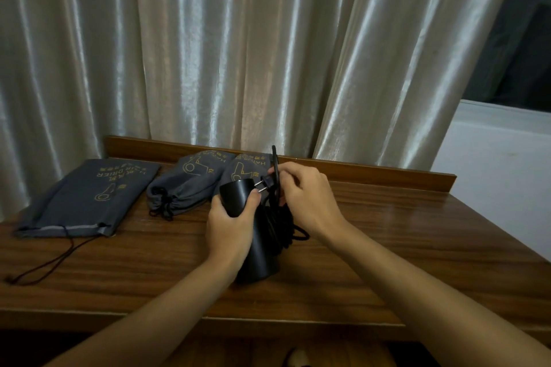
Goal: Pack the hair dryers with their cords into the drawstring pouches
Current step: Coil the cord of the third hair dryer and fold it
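The black hair dryer point(259, 235) is held above the middle of the wooden desk point(387, 235), barrel end toward the curtain. The left hand point(229, 226) grips its body, fingers curled round the far side and thumb on the near side. Its black cord point(283, 217) hangs in coiled loops against the dryer's right side. The right hand point(307, 194) pinches the cord just behind the two-pin plug point(264, 183), which points left over the dryer's top.

Three grey drawstring pouches with gold print lie along the back of the desk. The left pouch point(86, 199) is flat, its drawstring trailing toward the front edge. The middle pouch point(185, 185) is bulging and drawn closed. The right pouch point(241, 170) is partly hidden behind the dryer and hands. A pale satin curtain point(238, 53) hangs behind.
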A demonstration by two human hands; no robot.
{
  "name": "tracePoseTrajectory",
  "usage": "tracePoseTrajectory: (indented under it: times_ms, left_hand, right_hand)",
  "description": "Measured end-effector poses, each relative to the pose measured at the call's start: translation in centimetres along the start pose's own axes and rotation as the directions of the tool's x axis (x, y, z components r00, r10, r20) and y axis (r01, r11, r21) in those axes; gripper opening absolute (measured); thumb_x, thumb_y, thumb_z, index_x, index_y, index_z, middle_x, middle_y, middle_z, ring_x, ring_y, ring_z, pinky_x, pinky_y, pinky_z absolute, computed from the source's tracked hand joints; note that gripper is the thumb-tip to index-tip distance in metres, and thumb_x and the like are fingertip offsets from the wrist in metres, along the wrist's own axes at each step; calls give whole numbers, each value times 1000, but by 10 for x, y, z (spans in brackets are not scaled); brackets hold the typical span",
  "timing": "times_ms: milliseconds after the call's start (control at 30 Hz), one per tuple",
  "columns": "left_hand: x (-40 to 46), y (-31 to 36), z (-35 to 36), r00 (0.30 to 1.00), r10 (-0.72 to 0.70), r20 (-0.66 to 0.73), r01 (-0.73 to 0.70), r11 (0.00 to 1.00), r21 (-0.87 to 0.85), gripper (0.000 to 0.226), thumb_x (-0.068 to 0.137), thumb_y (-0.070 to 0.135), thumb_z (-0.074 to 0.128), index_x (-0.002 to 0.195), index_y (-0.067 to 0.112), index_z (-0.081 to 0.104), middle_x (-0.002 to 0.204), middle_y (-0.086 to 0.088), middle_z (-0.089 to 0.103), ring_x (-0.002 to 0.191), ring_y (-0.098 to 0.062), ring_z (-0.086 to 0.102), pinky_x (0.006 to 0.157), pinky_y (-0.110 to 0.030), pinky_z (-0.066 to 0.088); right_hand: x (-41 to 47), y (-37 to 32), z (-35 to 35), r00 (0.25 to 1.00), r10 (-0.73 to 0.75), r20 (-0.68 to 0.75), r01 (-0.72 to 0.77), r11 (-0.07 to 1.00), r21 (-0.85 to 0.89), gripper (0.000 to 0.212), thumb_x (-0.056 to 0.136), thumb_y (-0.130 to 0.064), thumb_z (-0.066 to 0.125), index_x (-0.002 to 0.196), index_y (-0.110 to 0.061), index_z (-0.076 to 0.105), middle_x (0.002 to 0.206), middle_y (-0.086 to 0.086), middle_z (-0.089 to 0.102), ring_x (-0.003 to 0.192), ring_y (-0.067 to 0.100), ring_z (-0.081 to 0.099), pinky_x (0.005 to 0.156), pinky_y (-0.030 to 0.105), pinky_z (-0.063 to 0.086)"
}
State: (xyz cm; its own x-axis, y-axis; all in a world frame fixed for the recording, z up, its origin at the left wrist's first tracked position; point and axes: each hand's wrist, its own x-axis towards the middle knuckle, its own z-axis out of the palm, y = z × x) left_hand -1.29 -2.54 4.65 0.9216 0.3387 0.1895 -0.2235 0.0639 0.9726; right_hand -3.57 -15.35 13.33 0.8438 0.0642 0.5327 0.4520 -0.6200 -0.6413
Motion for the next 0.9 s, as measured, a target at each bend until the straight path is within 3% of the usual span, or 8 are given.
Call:
tracePoseTrajectory:
  times_ms: [67, 167, 233, 333, 500, 667, 767, 900]
  left_hand:
    - [2, -1, -1, 999, -11, -44, 14, 998, 55, 40, 77, 54, 72, 103, 29, 54, 97, 2, 65, 89, -21, 66, 83, -49, 57]
    - [3, -2, -4, 997, 19, -81, -4, 983, 186, 46, 78, 57, 69, 106, 24, 51, 96, 1, 63, 90, -25, 63, 85, -50, 54]
    - [1, -1, -4, 996, 48, -68, -28, 961, 276, 50, 78, 61, 66, 106, 24, 49, 94, 2, 62, 87, -24, 63, 79, -46, 55]
    - [-2, 4, -3, 996, 79, -41, -58, 928, 367, 54, 76, 66, 63, 107, 24, 48, 91, 6, 60, 82, -18, 62, 60, -29, 48]
    - [-3, 15, 2, 994, 102, -35, -73, 878, 473, 55, 79, 67, 60, 109, 23, 46, 91, 11, 56, 69, -4, 48, 52, -17, 27]
    - [-6, 23, 7, 998, 69, -14, -48, 802, 596, 59, 80, 68, 58, 111, 20, 44, 101, 0, 60, 83, -22, 57, 61, -29, 37]
    - [-7, 27, 15, 1000, 28, 1, -22, 745, 666, 64, 79, 69, 57, 114, 16, 44, 109, -5, 61, 101, -34, 61, 72, -35, 43]
    - [-8, 28, 19, 999, 48, 19, -48, 715, 698, 69, 80, 69, 56, 120, 14, 43, 117, -8, 61, 108, -35, 59, 79, -38, 44]
  right_hand:
    - [0, -2, -1, 989, 88, 120, -101, 989, 105, 28, 98, -15, 43, 108, -17, 69, 83, 7, 69, 73, 15, 65, 71, 28, 51]
    - [-3, 3, 6, 943, 120, 310, -112, 993, -43, 38, 86, -20, 67, 122, -20, 55, 110, 3, 58, 96, 16, 59, 82, 28, 50]
    - [-4, 9, 12, 959, 128, 254, -102, 989, -111, 46, 82, -16, 74, 121, -20, 51, 114, 3, 56, 101, 18, 57, 86, 31, 50]
    - [-8, 14, 17, 993, 100, 67, -80, 965, -250, 34, 88, -27, 71, 116, -21, 53, 107, 1, 60, 100, 20, 60, 86, 40, 52]
    - [-13, 12, 21, 985, -109, -135, 10, 813, -583, 29, 97, -41, 53, 111, -16, 53, 111, 4, 47, 96, 22, 57, 68, 35, 52]
    - [-9, 22, 21, 992, -85, -95, -8, 699, -715, 37, 104, -37, 40, 126, -9, 50, 112, 9, 54, 94, 26, 64, 65, 29, 43]
    - [-10, 27, 21, 992, -77, -98, -11, 731, -682, 60, 104, -26, 43, 153, -10, 13, 104, 8, 54, 91, 24, 61, 74, 35, 54]
    - [-8, 36, 14, 988, -146, 42, 125, 625, -770, 26, 103, -16, 43, 127, -9, 45, 115, 11, 44, 105, 24, 48, 78, 29, 52]
